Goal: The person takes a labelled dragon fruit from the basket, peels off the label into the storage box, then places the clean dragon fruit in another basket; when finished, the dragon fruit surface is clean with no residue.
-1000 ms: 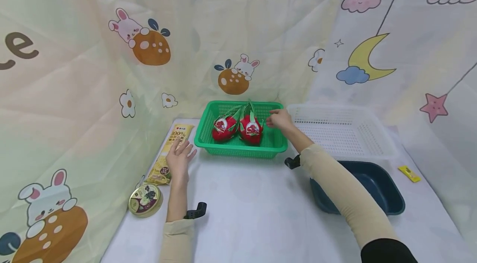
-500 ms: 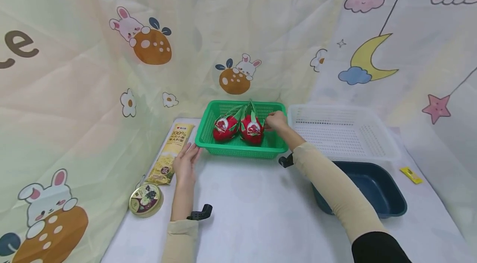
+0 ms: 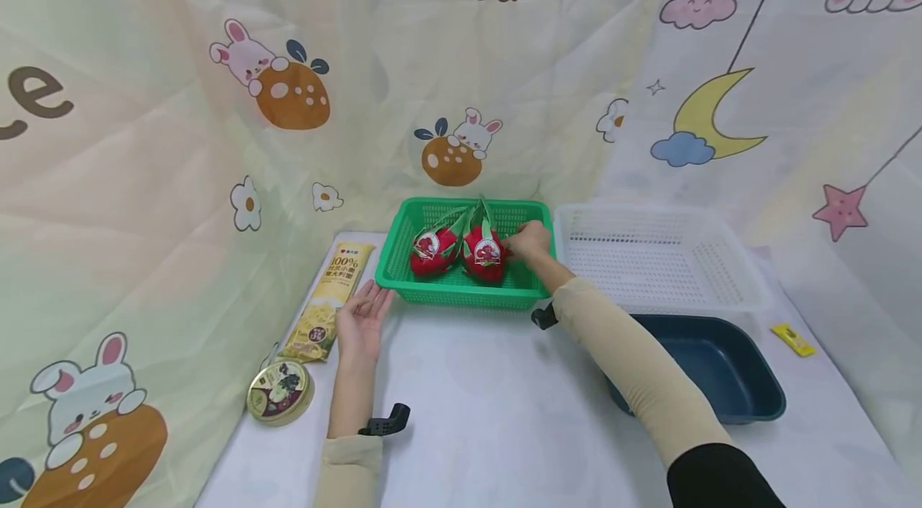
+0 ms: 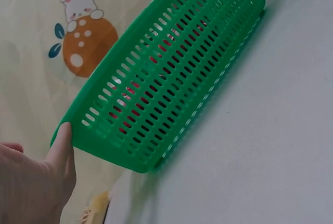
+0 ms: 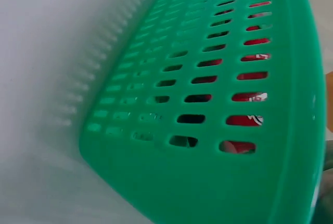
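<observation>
Two red dragon fruits with green leaves and round stickers lie side by side in a green plastic basket (image 3: pixel 468 298). My right hand (image 3: pixel 531 241) reaches into the basket, its fingers at the right side of the right-hand dragon fruit (image 3: pixel 484 258); how they bend is hidden. Left of it lies the other dragon fruit (image 3: pixel 432 254). At the basket's front left corner my left hand (image 3: pixel 360 322) touches the rim with its fingers fairly straight. In the left wrist view a finger (image 4: pixel 63 143) lies against that corner. The basket wall (image 5: pixel 229 94) covers much of the right wrist view.
A yellow pasta packet (image 3: pixel 327 302) and a round tin (image 3: pixel 279 392) lie at the left. White basket (image 3: pixel 655 252) stands right of the green one, with a dark blue tub (image 3: pixel 735 368) before it. A small yellow packet (image 3: pixel 792 339) lies far right.
My left hand has moved right and up from beside the pasta packet to the basket's corner. My right hand has come down and left to the right-hand dragon fruit.
</observation>
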Demonstrator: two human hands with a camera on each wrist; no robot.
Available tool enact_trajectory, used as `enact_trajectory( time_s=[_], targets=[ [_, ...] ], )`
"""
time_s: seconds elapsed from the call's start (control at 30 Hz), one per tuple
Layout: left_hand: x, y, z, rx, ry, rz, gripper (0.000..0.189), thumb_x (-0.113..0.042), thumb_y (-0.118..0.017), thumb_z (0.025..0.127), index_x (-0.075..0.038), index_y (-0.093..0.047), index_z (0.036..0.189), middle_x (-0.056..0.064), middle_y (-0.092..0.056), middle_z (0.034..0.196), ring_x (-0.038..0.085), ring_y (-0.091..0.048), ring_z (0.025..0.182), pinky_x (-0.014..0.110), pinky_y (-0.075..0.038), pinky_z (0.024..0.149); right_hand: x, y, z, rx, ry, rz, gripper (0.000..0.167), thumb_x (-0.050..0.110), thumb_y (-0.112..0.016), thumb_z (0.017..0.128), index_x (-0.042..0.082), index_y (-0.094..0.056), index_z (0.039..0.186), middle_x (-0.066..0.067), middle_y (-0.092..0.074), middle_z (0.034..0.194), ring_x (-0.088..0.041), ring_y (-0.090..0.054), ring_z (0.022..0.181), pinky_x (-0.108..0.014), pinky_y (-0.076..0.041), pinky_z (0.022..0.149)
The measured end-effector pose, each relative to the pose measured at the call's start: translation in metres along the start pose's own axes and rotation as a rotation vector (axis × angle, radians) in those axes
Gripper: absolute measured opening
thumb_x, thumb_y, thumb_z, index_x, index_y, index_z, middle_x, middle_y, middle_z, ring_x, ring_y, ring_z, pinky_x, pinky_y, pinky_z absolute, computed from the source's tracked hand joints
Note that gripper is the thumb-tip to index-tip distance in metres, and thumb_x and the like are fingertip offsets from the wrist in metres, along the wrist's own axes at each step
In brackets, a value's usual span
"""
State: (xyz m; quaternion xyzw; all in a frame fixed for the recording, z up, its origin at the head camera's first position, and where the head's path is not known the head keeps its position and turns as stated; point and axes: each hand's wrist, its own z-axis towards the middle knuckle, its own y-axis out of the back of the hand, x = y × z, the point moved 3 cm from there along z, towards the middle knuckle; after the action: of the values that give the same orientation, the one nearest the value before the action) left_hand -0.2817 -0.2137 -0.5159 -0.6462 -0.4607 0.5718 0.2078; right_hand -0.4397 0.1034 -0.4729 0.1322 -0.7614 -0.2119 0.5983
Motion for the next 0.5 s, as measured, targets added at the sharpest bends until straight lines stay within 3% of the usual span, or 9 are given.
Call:
enact_trajectory(
  time_s=[0.1, 0.37, 0.5],
  targets=[
    [-0.0004, 0.0039, 0.0001, 0.012, 0.007, -0.036, 0.054, -0.007, -0.041, 0.106, 0.006, -0.034, 0.158, 0.028, -0.037, 0.159, 0.039, -0.044, 0.145, 0.042, -0.051, 0.110, -0.0002, -0.0011, -0.0026, -0.031, 0.013, -0.040, 0.058, 0.006, -0.077, 0.092, -0.004, -0.055, 0.145, -0.024, -0.065, 0.137, -0.025, -0.079, 0.077, -0.038, -0.062, 0.090],
    [0.0010, 0.0050, 0.0019, 0.069, 0.009, -0.045, 0.055, -0.011, -0.043, 0.107, 0.008, -0.032, 0.158, 0.028, -0.038, 0.155, 0.038, -0.045, 0.144, 0.041, -0.049, 0.112, 0.0015, 0.0005, -0.0051, -0.091, 0.061, -0.087, 0.059, 0.005, -0.073, 0.088, -0.002, -0.057, 0.145, -0.021, -0.074, 0.118, -0.021, -0.076, 0.065, -0.032, -0.063, 0.066],
    [0.0011, 0.0038, -0.0006, 0.085, -0.002, -0.029, 0.056, -0.012, -0.044, 0.107, 0.008, -0.031, 0.158, 0.027, -0.037, 0.155, 0.038, -0.044, 0.144, 0.042, -0.046, 0.115, 0.0038, 0.0020, -0.0095, -0.098, 0.103, -0.053, 0.056, 0.005, -0.075, 0.087, -0.003, -0.060, 0.141, -0.021, -0.077, 0.104, -0.022, -0.075, 0.062, -0.038, -0.065, 0.069]
  ],
)
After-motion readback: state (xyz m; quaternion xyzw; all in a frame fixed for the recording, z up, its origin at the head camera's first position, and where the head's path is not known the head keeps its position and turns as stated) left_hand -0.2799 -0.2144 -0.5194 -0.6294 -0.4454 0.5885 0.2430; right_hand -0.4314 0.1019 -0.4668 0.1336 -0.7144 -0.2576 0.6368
